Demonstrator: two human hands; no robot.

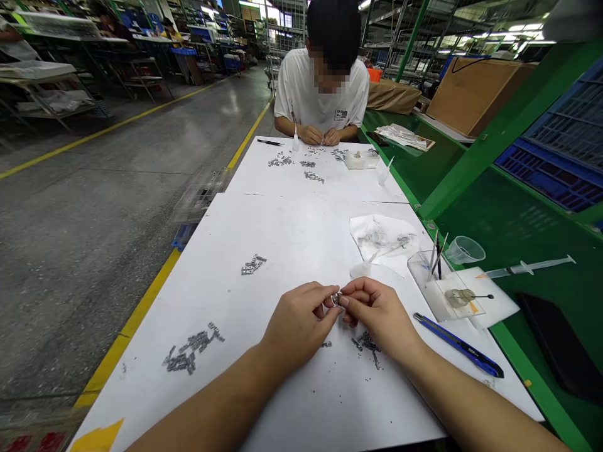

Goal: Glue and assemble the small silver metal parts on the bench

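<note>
Over the white tabletop (287, 238), my left hand (301, 317) and my right hand (377, 311) meet fingertip to fingertip. Between their pinched fingers is a small silvery metal part (336, 299), mostly covered by the fingers. Beneath my right hand lies a pile of dark small parts (367, 342), with tiny specks scattered around it. To the left are a larger pile of small metal parts (194, 348) and a smaller pile (253, 265). A stained white cloth (384, 235) lies beyond my right hand.
On the right are a blue utility knife (459, 345), a clear holder with tweezers (434, 263), a small glass jar (459, 297), a plastic cup (465, 250), a syringe (527, 268) and a black phone-like slab (563, 345). Across the table a co-worker (325, 81) handles small parts.
</note>
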